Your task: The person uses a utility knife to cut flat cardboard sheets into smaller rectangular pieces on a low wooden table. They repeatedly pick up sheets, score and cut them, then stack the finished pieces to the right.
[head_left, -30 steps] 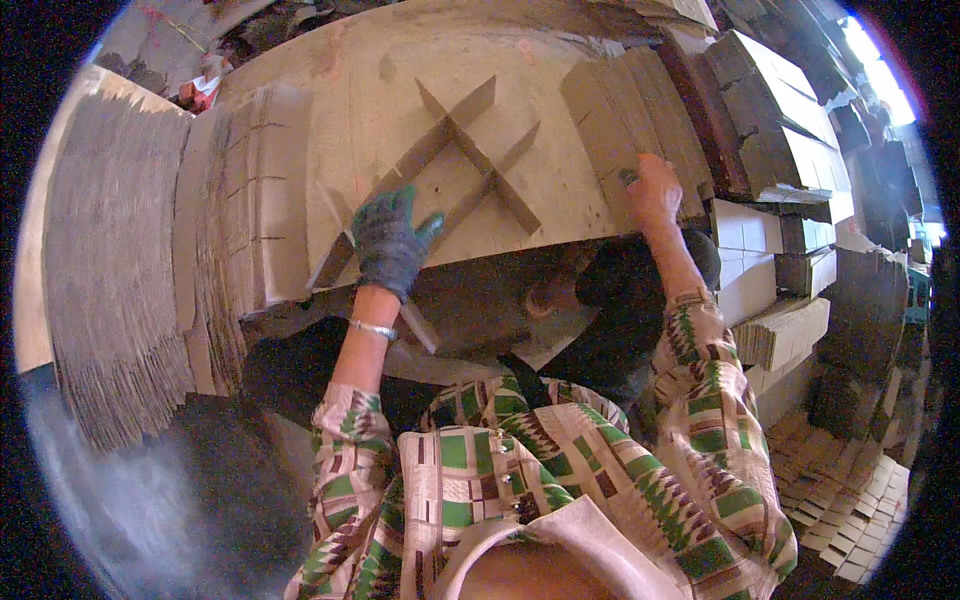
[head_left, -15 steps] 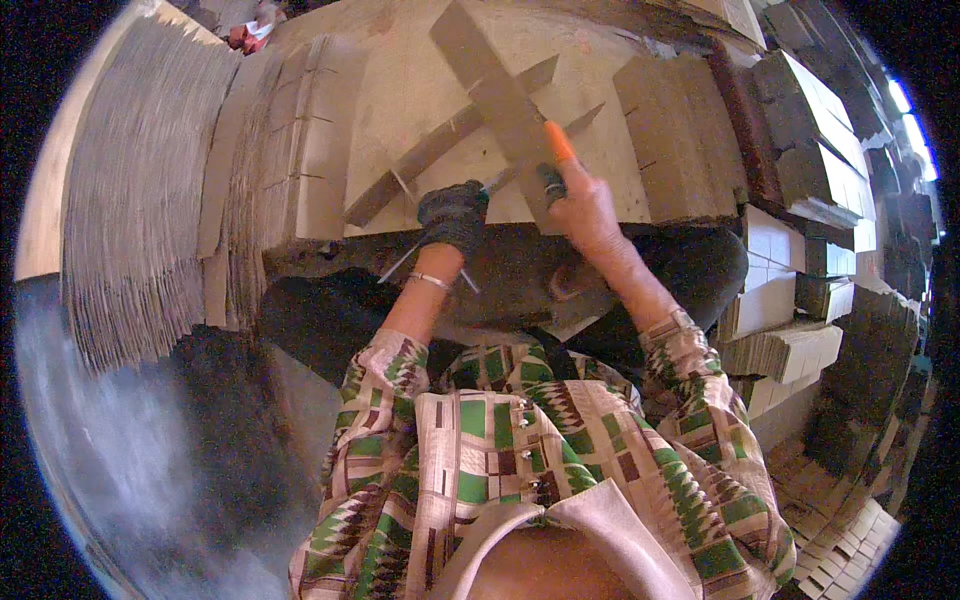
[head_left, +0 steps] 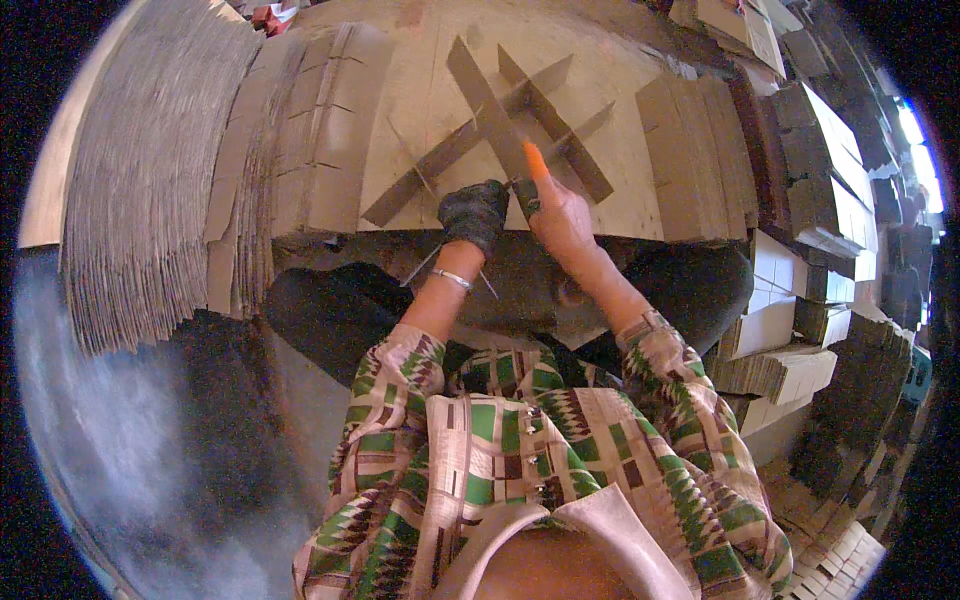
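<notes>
Several brown cardboard strips stand on edge, crossing each other in a lattice on the pale board before me. My left hand [head_left: 474, 215], in a dark glove, is closed on the near end of a cardboard strip [head_left: 592, 122] that slants up to the right. My right hand [head_left: 562, 220] has an orange cover on its index finger and a dark one on the thumb. It pinches the near end of another strip [head_left: 480, 100], which slants up to the left over a long strip [head_left: 425, 168]. A further strip [head_left: 570, 145] crosses at the right. Thin pale ends show by my left wrist.
Slotted cardboard pieces [head_left: 335, 130] and a tall fanned stack of cardboard sheets [head_left: 150, 170] stand left of the board [head_left: 410, 90]. Another slotted stack [head_left: 695, 160] lies at its right edge. More cardboard bundles [head_left: 815, 170] are piled farther right. My dark-clothed legs are folded below the board.
My right hand has moved left and nearer to me, drawing its strip down into the lattice, beside my left hand. The crossing strip at the right now shows. The view has shifted slightly.
</notes>
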The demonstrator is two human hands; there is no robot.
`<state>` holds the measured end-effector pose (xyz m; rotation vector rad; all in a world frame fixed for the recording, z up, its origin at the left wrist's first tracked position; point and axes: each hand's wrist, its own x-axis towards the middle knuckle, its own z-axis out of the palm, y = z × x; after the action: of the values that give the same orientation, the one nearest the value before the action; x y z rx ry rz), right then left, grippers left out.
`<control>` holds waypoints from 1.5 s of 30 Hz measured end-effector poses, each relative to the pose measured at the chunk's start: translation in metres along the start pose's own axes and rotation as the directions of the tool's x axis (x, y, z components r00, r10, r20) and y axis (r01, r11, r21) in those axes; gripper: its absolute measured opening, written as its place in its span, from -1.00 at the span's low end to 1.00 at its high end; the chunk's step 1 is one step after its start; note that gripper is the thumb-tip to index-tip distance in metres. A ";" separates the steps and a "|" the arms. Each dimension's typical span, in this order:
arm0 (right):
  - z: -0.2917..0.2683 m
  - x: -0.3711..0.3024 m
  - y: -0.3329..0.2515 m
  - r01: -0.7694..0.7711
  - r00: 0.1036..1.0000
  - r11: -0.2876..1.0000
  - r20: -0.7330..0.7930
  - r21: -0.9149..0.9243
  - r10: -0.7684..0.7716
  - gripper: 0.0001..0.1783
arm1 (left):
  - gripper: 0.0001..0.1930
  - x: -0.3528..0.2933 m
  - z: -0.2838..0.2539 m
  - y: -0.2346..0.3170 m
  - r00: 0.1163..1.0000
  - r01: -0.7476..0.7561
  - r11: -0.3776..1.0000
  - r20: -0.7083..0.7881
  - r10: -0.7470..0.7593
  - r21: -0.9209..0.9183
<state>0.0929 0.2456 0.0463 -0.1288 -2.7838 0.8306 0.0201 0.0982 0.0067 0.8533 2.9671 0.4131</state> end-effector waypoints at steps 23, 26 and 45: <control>0.000 -0.001 0.145 -0.034 0.948 0.977 -0.317 -0.211 -0.035 -0.31 | -0.05 0.033 -0.044 -0.110 0.912 0.407 0.908 0.003 -0.409 -0.102; 0.059 0.014 0.147 -0.148 0.970 0.890 -0.110 0.432 0.215 -0.44 | -0.21 0.030 -0.017 -0.055 0.956 0.207 0.916 0.268 -0.115 -0.344; 0.088 -0.008 0.033 -0.659 0.752 0.409 0.563 0.631 0.343 -0.54 | -0.59 0.010 -0.239 -0.235 0.713 0.699 0.629 -0.411 -0.568 0.342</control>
<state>0.0794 0.2259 -0.0447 -0.7731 -2.2772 2.4306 -0.1334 -0.1463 0.1766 -0.3717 3.3796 -0.2851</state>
